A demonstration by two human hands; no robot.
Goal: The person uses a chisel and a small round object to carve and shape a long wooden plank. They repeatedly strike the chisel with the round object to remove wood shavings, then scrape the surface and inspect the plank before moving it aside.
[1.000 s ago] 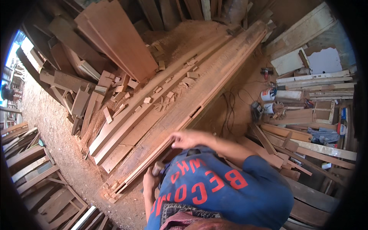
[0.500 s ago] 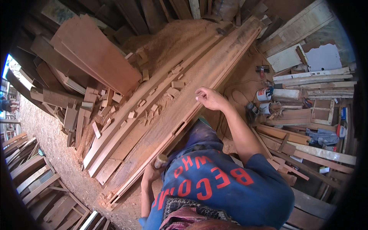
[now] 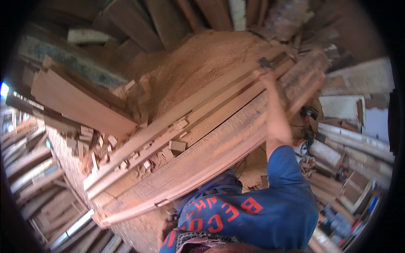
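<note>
My right arm is stretched far over the plank workbench (image 3: pixel 219 147), which bears long pale timber lengths (image 3: pixel 230 95) and small offcut blocks. My right hand (image 3: pixel 263 76) is at the far end, beside a small dark tool (image 3: pixel 265 63); blur hides whether its fingers grip it. Low at the near edge, my left hand (image 3: pixel 163 230) is mostly hidden beside my blue shirt, around a round wooden tool, perhaps a mallet (image 3: pixel 171 215).
Wide boards (image 3: pixel 80 101) and offcuts stand left of the bench. Sawdust (image 3: pixel 198 50) lies heaped beyond it. Stacked timber (image 3: pixel 333 139), paint cans (image 3: pixel 300 147) and scraps crowd the right, with more lumber (image 3: pixel 29 168) at the left.
My right hand has moved from the near edge, past the middle, up to the far end beside the dark tool. My body leans forward; my left hand stays low with the wooden tool.
</note>
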